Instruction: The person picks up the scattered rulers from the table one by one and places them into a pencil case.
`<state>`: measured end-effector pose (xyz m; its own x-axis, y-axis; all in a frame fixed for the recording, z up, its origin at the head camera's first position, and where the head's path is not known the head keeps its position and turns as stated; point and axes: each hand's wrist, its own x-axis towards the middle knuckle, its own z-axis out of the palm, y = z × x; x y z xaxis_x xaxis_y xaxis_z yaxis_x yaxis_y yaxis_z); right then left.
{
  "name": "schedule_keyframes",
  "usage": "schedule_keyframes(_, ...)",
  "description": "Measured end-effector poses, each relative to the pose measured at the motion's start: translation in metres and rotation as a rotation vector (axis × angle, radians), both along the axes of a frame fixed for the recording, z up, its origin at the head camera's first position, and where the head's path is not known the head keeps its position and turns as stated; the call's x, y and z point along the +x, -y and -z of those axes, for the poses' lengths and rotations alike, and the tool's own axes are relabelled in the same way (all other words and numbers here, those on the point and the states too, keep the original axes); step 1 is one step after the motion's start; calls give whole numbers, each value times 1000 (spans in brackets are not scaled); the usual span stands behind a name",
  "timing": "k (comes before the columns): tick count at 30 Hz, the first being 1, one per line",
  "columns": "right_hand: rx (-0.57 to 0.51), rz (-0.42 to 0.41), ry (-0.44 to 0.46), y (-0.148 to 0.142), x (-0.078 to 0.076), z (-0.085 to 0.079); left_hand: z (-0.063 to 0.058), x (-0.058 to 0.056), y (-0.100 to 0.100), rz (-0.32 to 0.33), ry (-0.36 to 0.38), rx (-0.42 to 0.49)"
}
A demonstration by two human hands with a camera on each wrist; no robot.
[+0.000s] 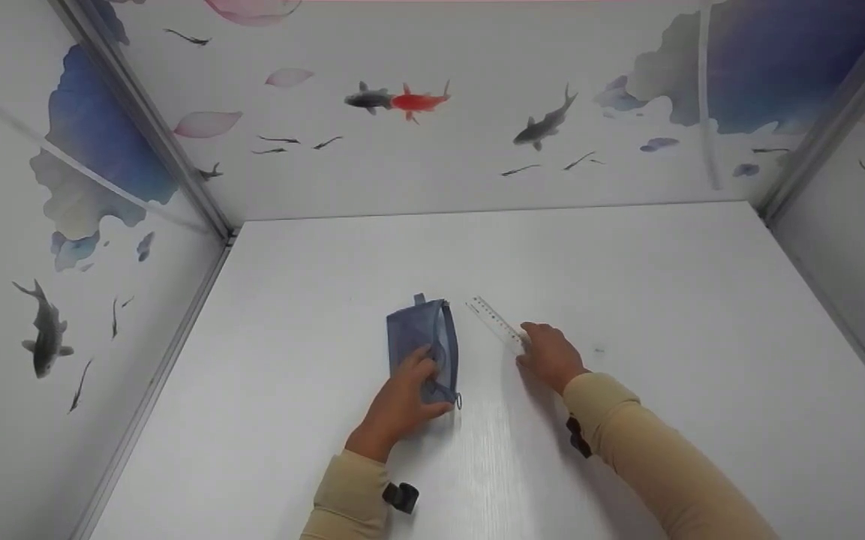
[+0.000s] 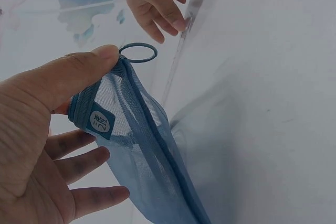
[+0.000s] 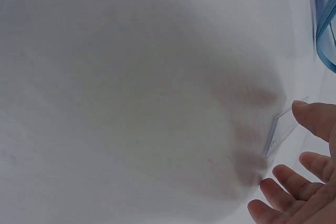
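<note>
My left hand (image 1: 402,401) holds a blue mesh zipper pouch (image 1: 404,330) over the white table. In the left wrist view, its thumb and a finger pinch the pouch's end beside a small label (image 2: 101,121) and a zip-pull ring (image 2: 140,62). The pouch's long zip side faces right, toward the other hand. To its right, my right hand (image 1: 554,358) grips a clear ruler (image 1: 494,316) by the near end. The ruler slants up and left, its far end close to the pouch. The right wrist view shows the ruler's end (image 3: 272,135) between thumb and fingers.
A small pale bit (image 1: 599,349) lies on the white table (image 1: 627,270) right of the right hand. Panels (image 1: 462,172) printed with fish and petals stand along the table's back and sides. Black straps (image 1: 402,496) sit at both wrists.
</note>
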<state>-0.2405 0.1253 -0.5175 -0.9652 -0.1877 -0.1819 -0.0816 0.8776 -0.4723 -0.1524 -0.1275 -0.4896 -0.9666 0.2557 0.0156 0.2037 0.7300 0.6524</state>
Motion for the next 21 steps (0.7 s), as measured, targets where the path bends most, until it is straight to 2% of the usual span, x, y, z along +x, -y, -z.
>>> schedule_keyframes(12, 31, -16, -97, -2, 1, 4, 1, -1, 0, 10, 10, 0)
schedule_keyframes(21, 12, -21, -111, 0, 0, 4, 1, -1, 1, 9, 6, 4)
